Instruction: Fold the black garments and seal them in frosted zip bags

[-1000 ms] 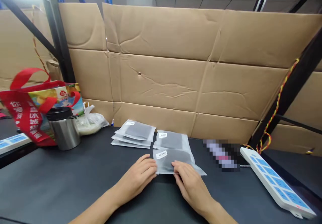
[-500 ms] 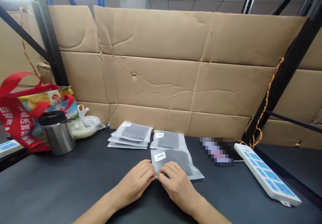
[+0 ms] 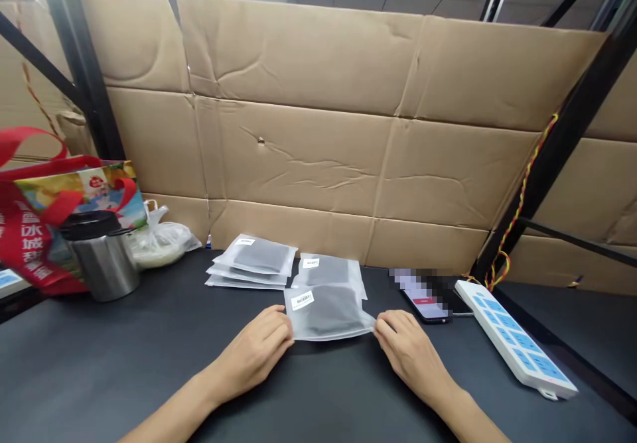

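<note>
A frosted plastic bag (image 3: 331, 314) with a dark item inside and a barcode label at its upper left lies in front of me, its near edge slightly raised. My left hand (image 3: 263, 343) pinches its lower left corner. At the lower right corner, my right hand (image 3: 411, 350) grips the bag between thumb and fingers. Just behind, and partly covered by it, is another frosted bag (image 3: 333, 272) with a label. To the left of that sits a stack of several similar bags (image 3: 261, 257).
At left stand a steel tumbler (image 3: 104, 264), a red-handled carrier bag (image 3: 34, 231) and a tied plastic bag (image 3: 162, 241). Right of the bags lie a phone (image 3: 425, 302) and a white power strip (image 3: 517, 343). A cardboard wall (image 3: 298, 144) closes off the back of the black table (image 3: 318, 396).
My right hand has moved right, from the bag's lower left corner to its lower right one. The bag's front edge has straightened between both hands. The view has shifted slightly.
</note>
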The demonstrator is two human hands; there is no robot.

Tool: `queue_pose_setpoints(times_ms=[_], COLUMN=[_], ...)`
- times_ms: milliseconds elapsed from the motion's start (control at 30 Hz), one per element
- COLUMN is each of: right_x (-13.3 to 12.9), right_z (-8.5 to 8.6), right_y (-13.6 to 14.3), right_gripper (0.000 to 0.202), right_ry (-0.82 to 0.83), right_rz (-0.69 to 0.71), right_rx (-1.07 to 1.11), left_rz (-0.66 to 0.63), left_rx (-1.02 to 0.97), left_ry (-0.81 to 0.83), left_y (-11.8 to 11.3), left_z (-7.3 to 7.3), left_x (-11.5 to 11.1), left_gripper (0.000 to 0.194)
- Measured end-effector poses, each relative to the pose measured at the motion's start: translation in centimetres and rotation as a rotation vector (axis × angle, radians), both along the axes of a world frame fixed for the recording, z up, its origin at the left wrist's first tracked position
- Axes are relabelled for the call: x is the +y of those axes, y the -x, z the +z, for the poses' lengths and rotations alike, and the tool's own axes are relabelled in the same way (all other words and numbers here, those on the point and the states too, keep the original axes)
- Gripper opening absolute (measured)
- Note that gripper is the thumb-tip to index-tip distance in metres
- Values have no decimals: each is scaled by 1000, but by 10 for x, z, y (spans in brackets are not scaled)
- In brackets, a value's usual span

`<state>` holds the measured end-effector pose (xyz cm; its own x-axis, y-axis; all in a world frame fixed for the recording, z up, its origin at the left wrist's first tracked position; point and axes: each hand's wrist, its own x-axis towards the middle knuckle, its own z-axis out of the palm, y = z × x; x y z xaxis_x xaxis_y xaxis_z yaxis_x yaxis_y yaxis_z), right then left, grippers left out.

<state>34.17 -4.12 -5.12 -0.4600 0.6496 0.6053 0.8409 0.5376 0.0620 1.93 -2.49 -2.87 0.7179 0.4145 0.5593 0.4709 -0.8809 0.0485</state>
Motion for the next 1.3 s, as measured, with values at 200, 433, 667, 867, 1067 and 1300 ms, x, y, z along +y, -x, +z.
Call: queue_pose_setpoints(times_ms=[200, 433, 667, 867, 1067, 1300], right_x=[-9, -16, -16, -14, -13, -7], right_z=[4, -1, -4, -5, -4, -13], right_y=[16, 31, 26, 27, 43, 66], right_gripper=[17, 23, 24, 29, 42, 39], right_ry=[-93, -102, -126, -194, -227, -232], right_rz=[92, 203, 214, 160, 75, 4], right_rx=[18, -37, -26, -56, -97, -155], left_rz=[53, 60, 60, 59, 28, -74], left_rx=[-9, -23, -22, -52, -24, 55], left_ry=[10, -8, 24, 47, 43, 140], left_y=[1, -2, -1, -1, -3, -14], left_z=[-3, -3, -5, -2, -1, 5], left_x=[2, 0, 3, 1, -1, -8], left_gripper=[14, 13, 13, 14, 16, 14])
